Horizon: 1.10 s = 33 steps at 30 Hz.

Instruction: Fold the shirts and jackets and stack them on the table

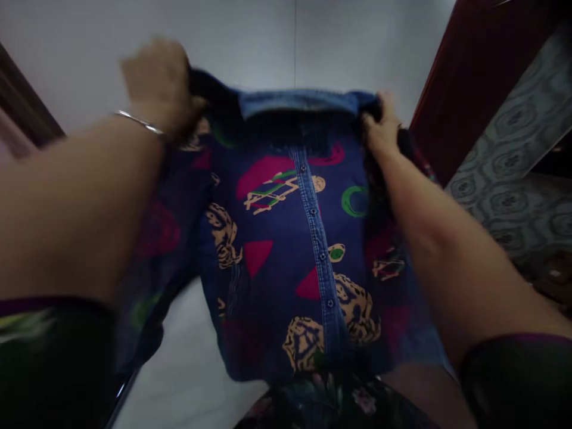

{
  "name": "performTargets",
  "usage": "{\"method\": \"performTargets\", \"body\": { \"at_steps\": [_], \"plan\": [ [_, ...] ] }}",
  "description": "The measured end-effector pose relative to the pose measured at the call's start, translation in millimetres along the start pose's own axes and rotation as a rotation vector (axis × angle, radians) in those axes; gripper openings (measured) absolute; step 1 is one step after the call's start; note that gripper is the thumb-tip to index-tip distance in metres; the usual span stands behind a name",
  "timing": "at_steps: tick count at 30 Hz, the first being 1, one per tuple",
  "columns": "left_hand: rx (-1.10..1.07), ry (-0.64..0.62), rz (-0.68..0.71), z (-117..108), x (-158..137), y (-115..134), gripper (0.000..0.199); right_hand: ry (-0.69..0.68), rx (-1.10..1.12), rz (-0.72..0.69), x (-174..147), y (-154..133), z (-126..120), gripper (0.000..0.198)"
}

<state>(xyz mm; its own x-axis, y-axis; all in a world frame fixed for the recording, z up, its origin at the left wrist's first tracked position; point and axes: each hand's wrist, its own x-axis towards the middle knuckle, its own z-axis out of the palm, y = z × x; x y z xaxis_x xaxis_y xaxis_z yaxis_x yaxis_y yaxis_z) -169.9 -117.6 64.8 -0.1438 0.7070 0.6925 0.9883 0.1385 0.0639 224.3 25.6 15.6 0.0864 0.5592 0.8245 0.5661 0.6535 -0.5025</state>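
A dark blue patterned shirt (277, 232) hangs spread out between my hands, its denim collar (299, 102) at the top and a strip of denim with buttons (318, 238) running down it. Pink, green and tan shapes cover the cloth. My left hand (158, 83), with a silver bangle at the wrist, is closed on the shirt's left shoulder and is smeared by motion. At the opposite shoulder my right hand (382, 128) pinches the cloth. Both sleeves hang down at the sides, partly behind my forearms.
Pale floor (250, 42) with a thin seam lies beyond the shirt. A dark red panel (465, 83) stands at the right, beside a grey patterned surface (500, 155). Brown edging (27, 89) shows at the far left. My dark floral clothing (330, 402) fills the bottom.
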Motion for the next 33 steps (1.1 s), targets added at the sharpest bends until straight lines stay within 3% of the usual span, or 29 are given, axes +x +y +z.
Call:
{"method": "performTargets", "body": {
  "at_steps": [2, 4, 5, 7, 9, 11, 13, 15, 20, 24, 28, 31, 33],
  "plan": [
    [-0.050, -0.029, -0.004, 39.3, -18.9, 17.7, 0.073, -0.111, -0.055, 0.236, -40.9, 10.9, 42.3, 0.067],
    [-0.184, -0.220, 0.038, 87.9, -56.9, 36.7, 0.069, -0.311, -0.073, 0.306, -94.3, 27.6, 71.8, 0.066],
    [-0.223, -0.301, 0.096, 112.9, -82.1, 44.6, 0.060, -0.478, -0.102, 0.288, -125.1, 36.1, 80.2, 0.063],
    [-0.262, -0.414, 0.136, 158.6, -140.5, 53.8, 0.046, -0.858, -0.161, 0.183, -190.9, 51.5, 84.1, 0.058],
    [-0.406, -0.564, 0.142, 192.6, -201.6, 52.8, 0.041, -1.017, -0.168, 0.176, -253.3, 65.8, 73.3, 0.052],
    [-0.454, -0.642, 0.117, 212.1, -255.0, 42.7, 0.037, -1.109, -0.199, 0.192, -302.4, 80.2, 53.9, 0.048],
    [-0.480, -0.673, 0.068, 218.9, -293.2, 26.8, 0.037, -1.194, -0.281, 0.165, -333.8, 95.0, 31.8, 0.048],
    [-0.472, -0.671, 0.024, 216.9, -315.8, 8.9, 0.038, -1.162, -0.314, 0.143, -350.2, 109.2, 9.7, 0.048],
    [-0.299, -0.636, -0.174, 189.9, -344.0, -22.8, 0.055, -0.874, -0.271, 0.233, -372.0, 140.7, -47.8, 0.054],
    [-0.299, -0.752, -0.423, 164.1, -363.6, -25.6, 0.068, -0.699, -0.295, 0.430, -393.9, 155.3, -86.2, 0.059],
    [-0.333, -0.835, -0.605, 158.6, -370.3, -21.0, 0.069, -0.663, -0.438, 0.424, -398.8, 150.7, -96.7, 0.059],
    [-0.424, -0.777, -0.669, 163.3, -365.3, -18.6, 0.066, -0.731, -0.545, 0.411, -387.5, 143.9, -91.7, 0.059],
    [-0.493, -0.722, -0.708, 163.1, -358.8, -20.8, 0.060, -0.792, -0.573, 0.475, -378.1, 142.4, -89.1, 0.058]
  ]
}}
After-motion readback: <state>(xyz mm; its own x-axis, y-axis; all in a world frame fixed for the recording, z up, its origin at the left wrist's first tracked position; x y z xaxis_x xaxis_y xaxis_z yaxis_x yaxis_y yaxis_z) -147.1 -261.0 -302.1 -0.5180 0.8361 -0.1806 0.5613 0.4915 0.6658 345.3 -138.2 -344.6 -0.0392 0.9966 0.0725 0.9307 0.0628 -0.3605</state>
